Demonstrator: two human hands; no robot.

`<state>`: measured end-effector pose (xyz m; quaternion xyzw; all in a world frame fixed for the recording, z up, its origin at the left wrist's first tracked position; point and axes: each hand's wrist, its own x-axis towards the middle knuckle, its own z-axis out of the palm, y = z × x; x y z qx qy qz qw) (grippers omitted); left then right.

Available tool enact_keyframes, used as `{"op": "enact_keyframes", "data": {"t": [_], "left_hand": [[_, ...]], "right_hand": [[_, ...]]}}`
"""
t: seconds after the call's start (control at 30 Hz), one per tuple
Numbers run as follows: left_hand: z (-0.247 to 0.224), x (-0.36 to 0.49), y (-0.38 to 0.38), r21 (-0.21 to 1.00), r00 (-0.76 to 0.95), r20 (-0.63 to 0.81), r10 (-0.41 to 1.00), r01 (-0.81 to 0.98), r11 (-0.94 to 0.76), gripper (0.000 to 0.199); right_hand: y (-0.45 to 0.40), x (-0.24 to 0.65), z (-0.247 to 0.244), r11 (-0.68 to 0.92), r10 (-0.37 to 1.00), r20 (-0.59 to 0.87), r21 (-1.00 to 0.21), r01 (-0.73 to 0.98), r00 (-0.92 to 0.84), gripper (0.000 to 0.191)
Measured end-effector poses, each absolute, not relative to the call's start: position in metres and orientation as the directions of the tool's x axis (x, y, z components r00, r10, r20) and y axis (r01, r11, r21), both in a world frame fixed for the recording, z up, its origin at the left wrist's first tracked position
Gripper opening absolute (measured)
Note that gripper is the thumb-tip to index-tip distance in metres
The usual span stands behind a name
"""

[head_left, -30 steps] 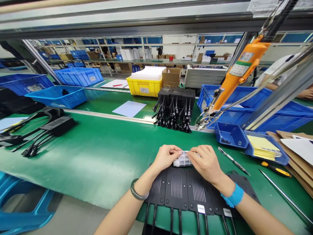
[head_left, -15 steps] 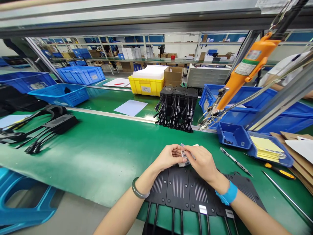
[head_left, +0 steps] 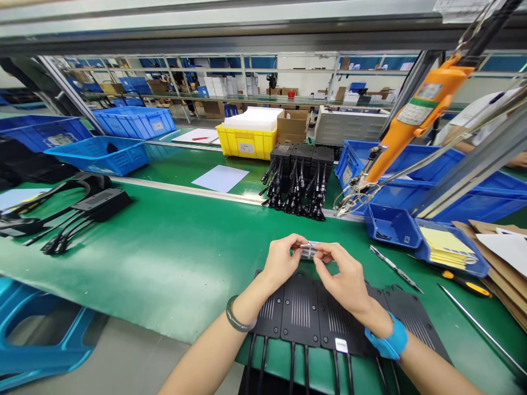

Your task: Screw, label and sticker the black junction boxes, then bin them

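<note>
My left hand [head_left: 284, 257] pinches the left end of a small pale sheet of labels [head_left: 308, 251] with dark printed rows. At its right end, the fingertips of my right hand [head_left: 340, 274] are closed on the same sheet. Whether a single label is lifted off is too small to make out. Below my hands, several flat black boxes [head_left: 300, 312] with slotted lids and black cables lie side by side. A white sticker [head_left: 341, 345] shows on the lower edge of one box; my right forearm covers part of the boxes farther right.
An orange electric screwdriver [head_left: 415, 120] hangs at right above blue bins [head_left: 391, 227]. A pen [head_left: 395, 267], a yellow-black screwdriver [head_left: 467, 284] and a tray of yellow paper [head_left: 447, 247] lie at right. Stacked black boxes [head_left: 302, 153] and a yellow crate [head_left: 247, 144] stand behind.
Both hands have moved slightly up, away from the boxes, and the sheet has turned flatter. My right fingers have shifted from over the sheet to its right end.
</note>
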<state>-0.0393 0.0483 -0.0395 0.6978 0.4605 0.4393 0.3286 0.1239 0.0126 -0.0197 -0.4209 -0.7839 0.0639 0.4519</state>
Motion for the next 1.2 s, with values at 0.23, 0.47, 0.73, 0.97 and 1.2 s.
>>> {"op": "enact_keyframes", "data": {"t": [0.23, 0.47, 0.73, 0.97, 1.2], "left_hand": [[-0.007, -0.066, 0.031, 0.562, 0.300, 0.411, 0.861, 0.660, -0.498, 0.032], [-0.018, -0.088, -0.070, 0.344, 0.399, 0.347, 0.848, 0.788, -0.511, 0.016], [-0.063, -0.075, -0.143, 0.348, 0.344, 0.497, 0.796, 0.761, -0.547, 0.030], [-0.066, -0.072, -0.147, 0.280, 0.380, 0.494, 0.782, 0.781, -0.558, 0.051], [-0.066, -0.068, -0.149, 0.245, 0.376, 0.476, 0.795, 0.812, -0.530, 0.061]], "right_hand": [[-0.049, 0.119, -0.023, 0.098, 0.940, -0.048, -0.910, 0.402, -0.339, 0.017], [-0.071, 0.114, -0.038, 0.038, 0.912, -0.172, -0.868, 0.496, -0.372, 0.021], [-0.076, 0.113, -0.042, 0.087, 0.935, -0.126, -0.825, 0.558, -0.333, 0.020], [-0.077, 0.114, -0.042, 0.100, 0.937, -0.117, -0.813, 0.573, -0.330, 0.019], [-0.076, 0.112, -0.038, 0.124, 0.939, -0.091, -0.810, 0.573, -0.331, 0.018]]}}
